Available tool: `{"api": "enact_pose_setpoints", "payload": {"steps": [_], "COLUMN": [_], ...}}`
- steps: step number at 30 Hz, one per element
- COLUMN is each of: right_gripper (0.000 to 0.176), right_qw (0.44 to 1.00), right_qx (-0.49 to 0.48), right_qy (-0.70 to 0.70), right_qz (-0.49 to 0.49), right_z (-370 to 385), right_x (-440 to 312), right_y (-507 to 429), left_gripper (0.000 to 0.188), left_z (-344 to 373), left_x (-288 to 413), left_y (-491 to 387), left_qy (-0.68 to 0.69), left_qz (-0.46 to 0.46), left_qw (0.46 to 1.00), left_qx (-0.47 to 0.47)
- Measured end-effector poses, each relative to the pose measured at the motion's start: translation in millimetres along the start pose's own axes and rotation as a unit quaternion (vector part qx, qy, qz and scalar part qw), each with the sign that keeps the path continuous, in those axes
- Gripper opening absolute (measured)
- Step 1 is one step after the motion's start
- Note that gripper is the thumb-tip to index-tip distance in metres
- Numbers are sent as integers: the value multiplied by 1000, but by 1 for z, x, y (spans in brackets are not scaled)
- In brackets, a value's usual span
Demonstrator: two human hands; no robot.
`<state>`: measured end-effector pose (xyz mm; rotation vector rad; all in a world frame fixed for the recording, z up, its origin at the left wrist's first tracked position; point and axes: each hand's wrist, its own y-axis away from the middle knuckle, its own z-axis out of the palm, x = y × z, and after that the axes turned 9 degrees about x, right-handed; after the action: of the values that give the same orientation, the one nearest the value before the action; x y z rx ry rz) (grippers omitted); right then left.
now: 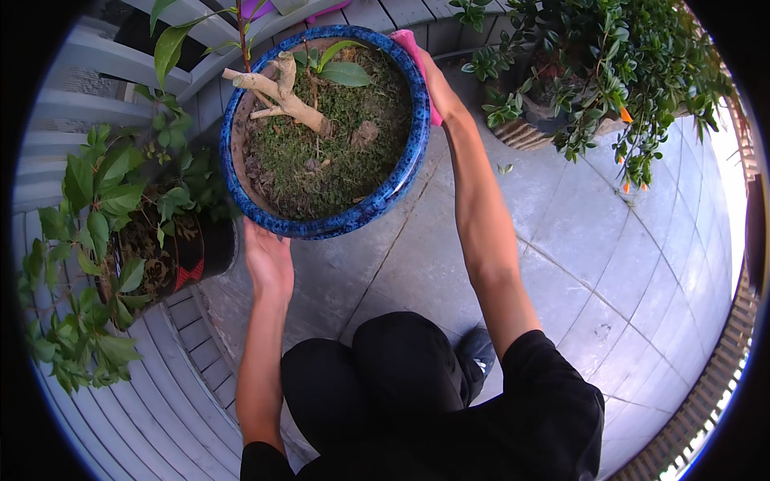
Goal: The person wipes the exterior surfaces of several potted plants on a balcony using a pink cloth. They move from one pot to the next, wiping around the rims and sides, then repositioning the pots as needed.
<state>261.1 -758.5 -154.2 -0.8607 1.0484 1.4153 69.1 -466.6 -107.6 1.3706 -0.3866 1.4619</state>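
A round blue-glazed plant pot stands before me, its rim mottled dark and bright blue. Inside it are mossy soil, a pruned pale woody stem with cut ends, and a few green leaves. My left hand holds the pot from its near left side, with the fingers hidden under the rim. At the right side, my right hand presses a pink cloth against the outer wall. The pot's base is hidden from this angle.
A leafy climbing plant hangs over a dark decorated pot at left. To the right, a bush with orange flowers spills from a ribbed planter. Grey slatted benches border the tiled floor. My bent knees are close below.
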Motion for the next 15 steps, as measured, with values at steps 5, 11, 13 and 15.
{"api": "enact_pose_setpoints", "payload": {"steps": [5,11,13,15], "right_gripper": [50,58,64,70], "right_qw": [982,973,968,964], "right_qx": [-25,49,90,139], "right_qy": [-96,-189,-197,-189], "right_qz": [162,121,124,126], "right_z": [4,-19,-16,-2], "right_x": [17,110,123,120], "right_y": [-22,3,36,76], "left_gripper": [55,56,57,58], "left_z": [-9,-3,-10,-9], "left_x": [5,3,2,0], "left_y": [-1,1,-1,-2], "left_qy": [19,2,12,22], "left_qz": [-29,-4,-1,2], "left_qw": [999,1000,1000,1000], "left_qx": [15,8,-8,-13]}}
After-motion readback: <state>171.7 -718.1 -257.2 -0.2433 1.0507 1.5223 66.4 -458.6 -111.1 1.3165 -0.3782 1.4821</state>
